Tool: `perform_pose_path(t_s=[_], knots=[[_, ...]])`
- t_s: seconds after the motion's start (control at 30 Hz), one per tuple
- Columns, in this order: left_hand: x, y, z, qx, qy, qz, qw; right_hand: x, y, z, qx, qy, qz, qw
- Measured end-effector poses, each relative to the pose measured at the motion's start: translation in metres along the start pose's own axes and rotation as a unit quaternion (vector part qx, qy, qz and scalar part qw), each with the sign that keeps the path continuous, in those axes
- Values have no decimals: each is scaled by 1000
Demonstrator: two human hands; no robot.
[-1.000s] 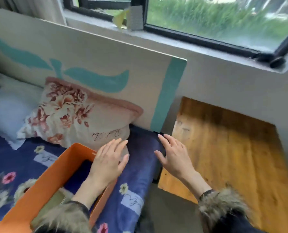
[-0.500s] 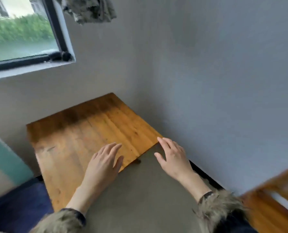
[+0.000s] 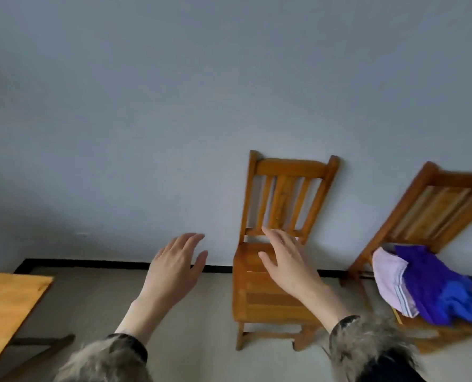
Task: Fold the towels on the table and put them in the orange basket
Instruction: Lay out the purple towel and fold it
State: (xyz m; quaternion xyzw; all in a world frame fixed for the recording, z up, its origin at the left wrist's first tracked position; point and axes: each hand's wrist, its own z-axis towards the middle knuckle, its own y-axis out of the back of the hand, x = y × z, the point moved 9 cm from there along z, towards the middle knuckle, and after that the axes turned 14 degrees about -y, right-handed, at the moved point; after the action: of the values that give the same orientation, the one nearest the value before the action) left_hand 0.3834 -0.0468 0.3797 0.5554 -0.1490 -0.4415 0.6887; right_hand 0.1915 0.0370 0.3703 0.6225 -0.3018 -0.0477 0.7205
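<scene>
Moved: view has swung right, off bed and basket, onto chairs.
Hands: left hand (image 3: 174, 267) and right hand (image 3: 287, 261) spread, holding nothing.
Surface: wooden surface (image 3: 7, 301), bare at left.
Towels: pink and purple towels (image 3: 425, 282) heaped on right chair (image 3: 433, 205).
Advice: likely reach right, lift one towel.

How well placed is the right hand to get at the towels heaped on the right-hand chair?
Probably yes. The right hand is open and empty, and nothing lies between it and the towels; it hovers over the other chair.

Soft, dim daylight falls evenly on the wall (image 3: 229, 92), shadow darkens its lower left, and the towels (image 3: 433, 285) and fur cuffs at the edges are motion-blurred.
</scene>
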Motion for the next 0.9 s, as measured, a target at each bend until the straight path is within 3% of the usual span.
perform_pose_path(t_s=[0.17, 0.4, 0.67, 0.9], knots=[[-106, -72, 99, 62, -137, -30, 988, -137, 58, -7, -65, -132, -1, 989], [-255, -168, 177, 120, -290, -85, 946, -299, 111, -28, -114, -298, -21, 947], [-362, -289, 266, 217, -313, -146, 913, -436, 135, 6, -86, -383, -35, 919], [-460, -365, 308, 275, -391, -144, 866, -542, 152, 7, -83, -469, 1, 879]])
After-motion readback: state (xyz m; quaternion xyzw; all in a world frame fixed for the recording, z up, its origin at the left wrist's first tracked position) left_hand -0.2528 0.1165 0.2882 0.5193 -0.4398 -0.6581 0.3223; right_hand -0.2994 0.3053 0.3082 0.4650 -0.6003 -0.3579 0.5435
